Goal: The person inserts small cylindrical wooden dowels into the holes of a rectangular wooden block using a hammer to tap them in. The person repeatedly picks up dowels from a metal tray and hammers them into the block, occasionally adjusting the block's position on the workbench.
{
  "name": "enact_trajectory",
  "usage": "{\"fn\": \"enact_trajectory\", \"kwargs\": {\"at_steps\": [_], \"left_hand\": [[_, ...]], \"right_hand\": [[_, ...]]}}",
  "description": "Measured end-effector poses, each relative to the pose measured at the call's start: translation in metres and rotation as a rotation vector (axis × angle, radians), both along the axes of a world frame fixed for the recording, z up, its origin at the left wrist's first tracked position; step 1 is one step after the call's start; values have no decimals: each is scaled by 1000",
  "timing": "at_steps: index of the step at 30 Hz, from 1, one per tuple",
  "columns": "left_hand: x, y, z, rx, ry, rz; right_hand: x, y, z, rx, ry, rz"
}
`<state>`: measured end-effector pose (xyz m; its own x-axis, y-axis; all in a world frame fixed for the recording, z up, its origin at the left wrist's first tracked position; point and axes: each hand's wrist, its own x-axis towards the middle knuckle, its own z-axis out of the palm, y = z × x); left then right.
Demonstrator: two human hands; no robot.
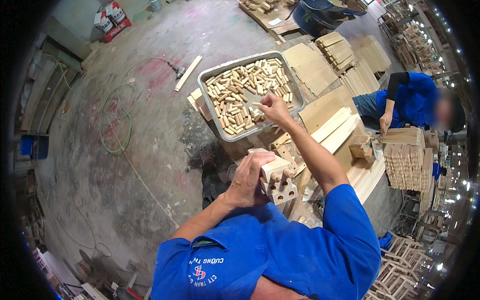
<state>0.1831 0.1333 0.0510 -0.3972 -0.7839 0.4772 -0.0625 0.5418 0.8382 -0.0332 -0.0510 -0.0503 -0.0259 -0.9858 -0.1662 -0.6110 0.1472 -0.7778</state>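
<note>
My left hand [246, 181] is wrapped round a bundle of pale wooden blocks [278, 166], held close to my body. On the end facing me, two dowels [287, 173] stick out of the upper block, and several round holes show in the lower ones. Over the metal tray [251, 95], my right hand [274, 108] pinches a short wooden dowel [257, 104] between thumb and fingers. Many loose dowels [235, 82] lie in the tray. More drilled wooden pieces [283, 151] rest on the bench just beyond the held blocks.
Flat boards [310, 70] and long strips [336, 129] lie right of the tray. A co-worker in blue [420, 95] has a hand at a tall stack of wood pieces [404, 162]. A green hose [102, 120] and a loose stick [188, 73] lie on the floor at left.
</note>
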Motion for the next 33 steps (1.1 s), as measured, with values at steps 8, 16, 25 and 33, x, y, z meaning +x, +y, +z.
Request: {"fn": "enact_trajectory", "kwargs": {"at_steps": [8,16,25,33], "left_hand": [[7,-9,-6,10,15,10],[8,-18,-7,36,17,5],[8,-19,-4,36,4,10],[7,-18,-7,90,62,-15]], "right_hand": [[17,10,-30,-127,285,74],[16,14,-21,-61,255,141],[24,9,-11,19,435,303],[23,-3,-12,95,441,429]]}}
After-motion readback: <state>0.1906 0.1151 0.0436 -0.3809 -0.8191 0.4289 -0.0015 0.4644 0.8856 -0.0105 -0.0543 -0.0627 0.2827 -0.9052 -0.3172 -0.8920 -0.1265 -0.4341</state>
